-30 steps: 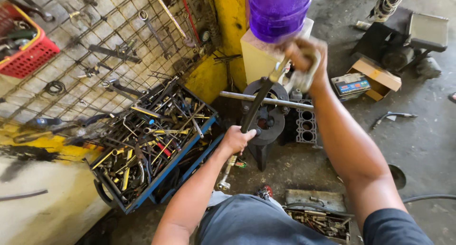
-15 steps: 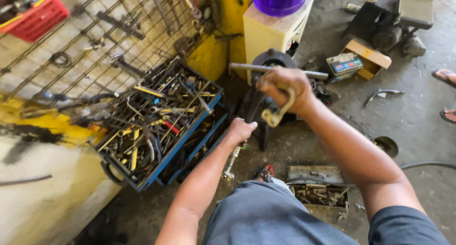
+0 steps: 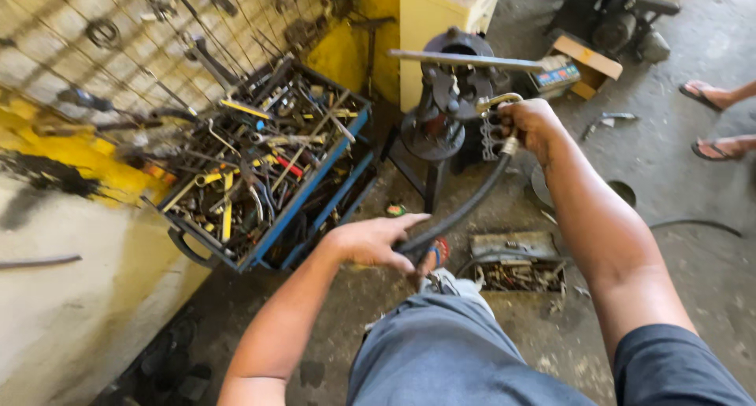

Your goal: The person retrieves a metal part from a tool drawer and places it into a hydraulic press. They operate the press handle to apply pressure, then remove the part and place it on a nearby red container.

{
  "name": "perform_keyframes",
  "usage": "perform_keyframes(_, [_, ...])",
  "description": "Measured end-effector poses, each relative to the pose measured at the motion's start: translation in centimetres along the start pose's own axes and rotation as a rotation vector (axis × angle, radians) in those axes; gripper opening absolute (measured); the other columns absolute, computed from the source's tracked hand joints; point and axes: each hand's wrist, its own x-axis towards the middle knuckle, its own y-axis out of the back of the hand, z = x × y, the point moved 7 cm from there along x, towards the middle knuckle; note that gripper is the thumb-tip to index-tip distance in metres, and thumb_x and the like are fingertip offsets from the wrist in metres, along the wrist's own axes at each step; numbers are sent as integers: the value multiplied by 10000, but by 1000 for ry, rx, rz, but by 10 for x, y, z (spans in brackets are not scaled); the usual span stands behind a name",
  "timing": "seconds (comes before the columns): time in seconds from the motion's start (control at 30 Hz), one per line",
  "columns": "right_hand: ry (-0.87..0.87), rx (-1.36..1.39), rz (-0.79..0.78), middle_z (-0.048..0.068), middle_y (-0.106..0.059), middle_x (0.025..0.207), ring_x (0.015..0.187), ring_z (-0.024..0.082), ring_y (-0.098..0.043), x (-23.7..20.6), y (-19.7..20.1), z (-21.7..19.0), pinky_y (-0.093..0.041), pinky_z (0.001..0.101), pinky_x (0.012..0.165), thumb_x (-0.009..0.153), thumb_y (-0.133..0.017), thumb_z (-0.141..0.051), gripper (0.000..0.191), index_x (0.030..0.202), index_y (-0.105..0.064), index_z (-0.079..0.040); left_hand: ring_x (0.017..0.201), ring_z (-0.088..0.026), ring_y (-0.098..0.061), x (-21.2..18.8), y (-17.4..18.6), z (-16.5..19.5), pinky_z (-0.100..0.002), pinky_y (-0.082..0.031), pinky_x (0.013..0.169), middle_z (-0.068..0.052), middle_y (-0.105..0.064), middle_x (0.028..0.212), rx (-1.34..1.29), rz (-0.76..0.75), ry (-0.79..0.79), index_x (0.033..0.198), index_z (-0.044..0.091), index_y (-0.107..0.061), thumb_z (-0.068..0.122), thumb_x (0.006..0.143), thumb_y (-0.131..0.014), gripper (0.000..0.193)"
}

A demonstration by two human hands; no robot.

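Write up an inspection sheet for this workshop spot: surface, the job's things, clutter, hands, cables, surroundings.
Surface: stained concrete floor, dirty with small debris.
Job's things: black rubber hose with a curved metal end fitting, stretched between both hands.
Clutter: blue tool cart heaped with wrenches and hand tools; a low metal tray of small parts on the floor.
Hands: left hand grips the hose's lower part; right hand holds the end by the fitting.
Cables: a thin dark line lies across the floor at right.
Surroundings: dark metal stand with a long bar on top, wire grid wall hung with tools, open cardboard box, another person's sandalled feet.
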Motion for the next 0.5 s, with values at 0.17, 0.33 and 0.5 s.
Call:
perform_keyframes(0.17, [-239,270,-59,67,-673,804,679,209,-673,-43,16,23,-595,335,632,968,-616,-60,53,954,-667,-51,912,-252,-696,-19,-17,-50,-406,-571,849,-145,-709,1013,-306,35,116,1338,6,-617,179,974,-659,405])
perform_keyframes(0.33, [-108,449,-229,136,-718,958,878,255,-720,-69,17,-8,-631,393,835,1031,-506,-74,197,1046,-669,35,1028,-276,-758,-11,-44,-62,-395,-593,948,-117,-730,1106,-712,33,-93,1262,-32,-590,138,1044,-600,277])
perform_keyframes(0.5, [-2,530,-163,172,-715,1027,925,273,-718,-73,36,-34,-646,396,868,1063,-483,-90,235,1134,-645,65,895,-315,-756,16,-76,-65,-441,-620,816,-171,-729,1070,-938,164,1,1292,0,-588,186,1023,-614,328])
